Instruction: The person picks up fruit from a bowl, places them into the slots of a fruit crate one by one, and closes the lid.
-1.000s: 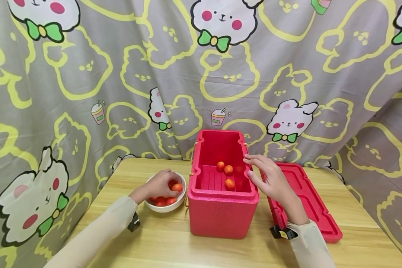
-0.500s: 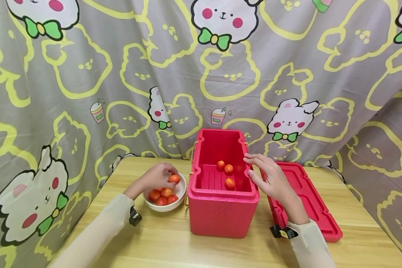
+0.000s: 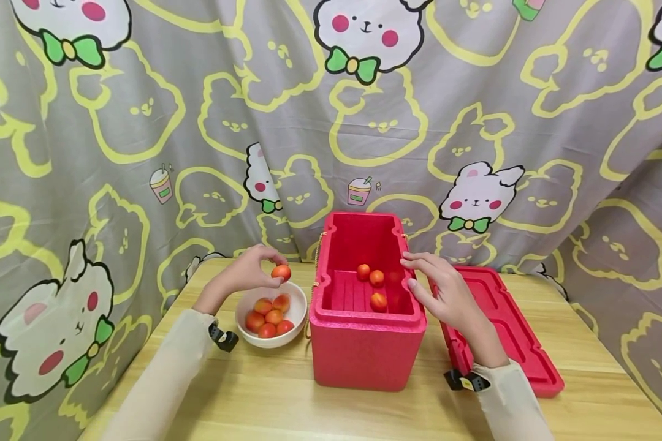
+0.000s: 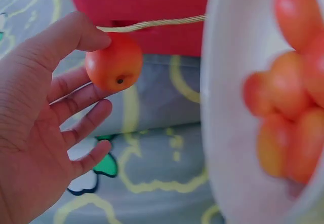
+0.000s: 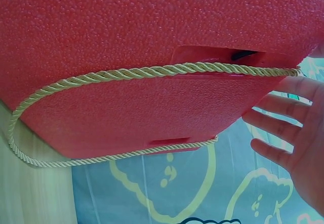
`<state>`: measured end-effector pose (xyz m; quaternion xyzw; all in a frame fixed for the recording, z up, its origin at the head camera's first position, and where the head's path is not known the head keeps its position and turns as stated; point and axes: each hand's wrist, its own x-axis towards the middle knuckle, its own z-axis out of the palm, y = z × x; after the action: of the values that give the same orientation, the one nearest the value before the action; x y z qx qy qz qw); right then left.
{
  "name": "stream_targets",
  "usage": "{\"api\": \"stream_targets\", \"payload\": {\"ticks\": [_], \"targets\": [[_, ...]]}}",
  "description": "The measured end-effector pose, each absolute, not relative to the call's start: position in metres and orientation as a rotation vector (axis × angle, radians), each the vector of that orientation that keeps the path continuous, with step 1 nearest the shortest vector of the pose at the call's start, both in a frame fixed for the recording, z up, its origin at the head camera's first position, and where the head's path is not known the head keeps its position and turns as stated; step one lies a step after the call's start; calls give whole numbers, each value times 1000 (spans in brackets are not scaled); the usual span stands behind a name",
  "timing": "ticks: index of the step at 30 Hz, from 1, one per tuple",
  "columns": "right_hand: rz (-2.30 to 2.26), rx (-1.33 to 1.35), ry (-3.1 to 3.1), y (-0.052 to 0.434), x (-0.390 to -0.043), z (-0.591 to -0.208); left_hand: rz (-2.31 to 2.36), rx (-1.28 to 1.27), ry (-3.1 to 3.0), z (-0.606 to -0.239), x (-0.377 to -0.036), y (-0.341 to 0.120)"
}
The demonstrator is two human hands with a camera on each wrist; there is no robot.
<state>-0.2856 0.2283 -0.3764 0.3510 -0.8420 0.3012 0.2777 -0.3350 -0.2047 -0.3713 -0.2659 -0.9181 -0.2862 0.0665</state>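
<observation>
Left hand (image 3: pixel 249 269) pinches a tomato (image 3: pixel 281 272) above the wooden table (image 3: pixel 287 404); right hand (image 3: pixel 444 293) hovers relaxed before the cartoon curtain (image 3: pixel 143 122).

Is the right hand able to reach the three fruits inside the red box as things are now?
Probably yes. The right hand rests open at the right rim of the red box, whose lid lies off beside it. Nothing covers the three fruits inside.

Pebbly matt foam box (image 3: pixel 366 343), twisted cord handle (image 5: pixel 126 74), glossy bowl (image 3: pixel 273 340), wood-grain table (image 3: pixel 287 404).
</observation>
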Motion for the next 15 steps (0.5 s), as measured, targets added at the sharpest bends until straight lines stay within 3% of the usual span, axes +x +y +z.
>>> {"api": "stream_targets", "payload": {"ticks": [15], "targets": [[802,932,-2263,229,-285,-378,-980,-816,-2417,-315,-319,-170]]}}
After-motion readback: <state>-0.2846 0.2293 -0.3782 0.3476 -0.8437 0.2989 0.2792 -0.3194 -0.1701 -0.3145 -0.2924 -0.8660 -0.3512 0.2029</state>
